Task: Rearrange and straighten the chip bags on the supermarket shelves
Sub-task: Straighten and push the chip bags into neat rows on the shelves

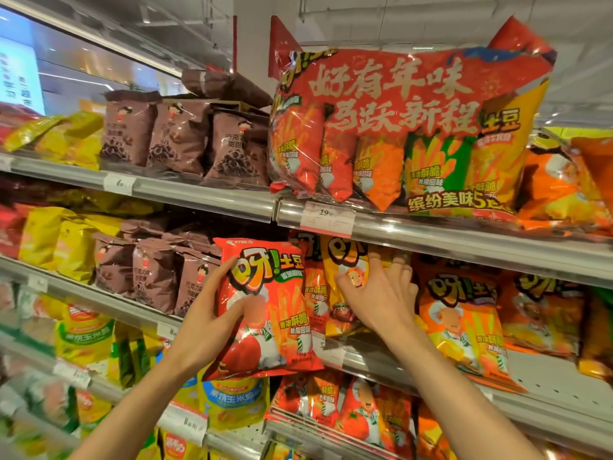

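My left hand (212, 313) grips a red tomato-flavour chip bag (268, 313) by its left edge and holds it out in front of the middle shelf (464, 254). My right hand (381, 293) reaches into that shelf with its fingers spread, pressing flat against a yellow chip bag (345, 260) that stands behind the red one. An orange chip bag (464, 327) leans tilted just right of my right hand. On the shelf above stands a large red multipack of chip bags (408, 127).
Brown snack bags (185, 137) fill the upper and middle shelves on the left, with yellow bags (66, 137) beyond them. More red and orange bags (331, 406) lie on the lower shelf. A price tag (328, 217) hangs on the upper shelf rail.
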`<state>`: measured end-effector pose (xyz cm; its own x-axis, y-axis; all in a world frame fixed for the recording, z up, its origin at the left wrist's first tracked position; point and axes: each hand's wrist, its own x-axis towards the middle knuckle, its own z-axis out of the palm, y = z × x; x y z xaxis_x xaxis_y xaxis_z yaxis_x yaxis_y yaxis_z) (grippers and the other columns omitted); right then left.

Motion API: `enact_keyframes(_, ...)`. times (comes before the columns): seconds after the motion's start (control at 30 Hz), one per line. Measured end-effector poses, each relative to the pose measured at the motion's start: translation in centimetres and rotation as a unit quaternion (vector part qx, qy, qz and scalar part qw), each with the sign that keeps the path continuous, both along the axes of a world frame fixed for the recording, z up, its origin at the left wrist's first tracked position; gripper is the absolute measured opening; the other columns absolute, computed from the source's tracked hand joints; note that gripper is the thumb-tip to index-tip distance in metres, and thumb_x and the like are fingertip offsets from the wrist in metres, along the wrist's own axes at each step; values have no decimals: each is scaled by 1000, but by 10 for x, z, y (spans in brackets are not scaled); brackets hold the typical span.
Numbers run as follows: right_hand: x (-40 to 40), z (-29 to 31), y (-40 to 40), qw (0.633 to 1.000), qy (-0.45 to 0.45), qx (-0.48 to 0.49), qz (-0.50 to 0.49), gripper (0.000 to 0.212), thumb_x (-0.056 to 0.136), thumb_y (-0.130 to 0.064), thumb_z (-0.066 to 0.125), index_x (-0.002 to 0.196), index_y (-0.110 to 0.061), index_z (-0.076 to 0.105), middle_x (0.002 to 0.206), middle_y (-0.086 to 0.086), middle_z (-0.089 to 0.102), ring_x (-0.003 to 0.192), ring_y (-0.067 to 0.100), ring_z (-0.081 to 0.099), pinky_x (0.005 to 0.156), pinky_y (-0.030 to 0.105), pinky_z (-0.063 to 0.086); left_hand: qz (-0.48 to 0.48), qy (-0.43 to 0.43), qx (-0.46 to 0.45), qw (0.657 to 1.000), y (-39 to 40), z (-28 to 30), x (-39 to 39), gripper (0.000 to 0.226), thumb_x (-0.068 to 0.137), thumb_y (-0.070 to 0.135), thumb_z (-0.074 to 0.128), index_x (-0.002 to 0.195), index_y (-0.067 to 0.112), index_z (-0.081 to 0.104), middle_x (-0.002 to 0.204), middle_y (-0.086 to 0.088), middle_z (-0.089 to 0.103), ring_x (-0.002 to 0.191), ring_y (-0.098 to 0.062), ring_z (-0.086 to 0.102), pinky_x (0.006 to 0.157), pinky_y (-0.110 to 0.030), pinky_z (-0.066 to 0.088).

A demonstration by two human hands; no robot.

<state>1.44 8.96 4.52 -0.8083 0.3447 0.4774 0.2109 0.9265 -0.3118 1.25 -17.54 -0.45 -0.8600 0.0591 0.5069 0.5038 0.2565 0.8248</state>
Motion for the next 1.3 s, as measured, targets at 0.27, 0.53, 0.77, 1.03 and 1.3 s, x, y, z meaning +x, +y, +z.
enact_keyframes(0.27, 44, 1, 37, 994, -9, 108, -20, 80, 87, -72, 37, 151, -23, 27, 141, 16, 36, 127, 35, 36, 98, 51, 36, -19, -7, -1, 1000, 41, -2, 0, 71, 77, 52, 61, 143, 54, 36, 143, 28, 48, 132, 6, 45, 109, -27, 36)
enact_keyframes(0.53, 89, 2, 118, 993, -23, 71, -89, 81, 87, -73, 36, 151, -23, 27, 142, 15, 34, 130, 35, 33, 99, 50, 36, -21, 23, -64, 997, 128, 13, -7, 69, 91, 36, 55, 153, 39, 24, 149, 22, 27, 136, 13, 15, 109, -12, 11)
enact_keyframes(0.77, 118, -1, 173, 990, -22, 18, -135, 84, 86, -76, 38, 151, -24, 26, 144, 17, 31, 133, 37, 32, 102, 51, 36, 5, -11, -125, 992, 184, 25, -29, 60, 99, 28, 49, 154, 28, 25, 151, -6, 30, 138, -28, 37, 111, -40, 30)
enact_keyframes(1.03, 132, -15, 212, 987, -14, -37, -154, 87, 83, -77, 42, 152, -25, 26, 149, 17, 29, 135, 38, 32, 103, 50, 36, 48, -6, -187, 981, 213, 36, -43, 49, 102, 25, 40, 150, 20, 33, 154, -18, 26, 131, -42, 42, 105, -43, 35)
enact_keyframes(1.3, 137, -25, 228, 985, 13, -62, -162, 89, 84, -75, 46, 154, -24, 25, 150, 17, 29, 135, 38, 31, 104, 50, 35, 124, 87, -350, 924, 234, 19, -55, 43, 94, 24, 39, 127, 9, 62, 132, -27, 54, 103, -46, 56, 82, -47, 49)
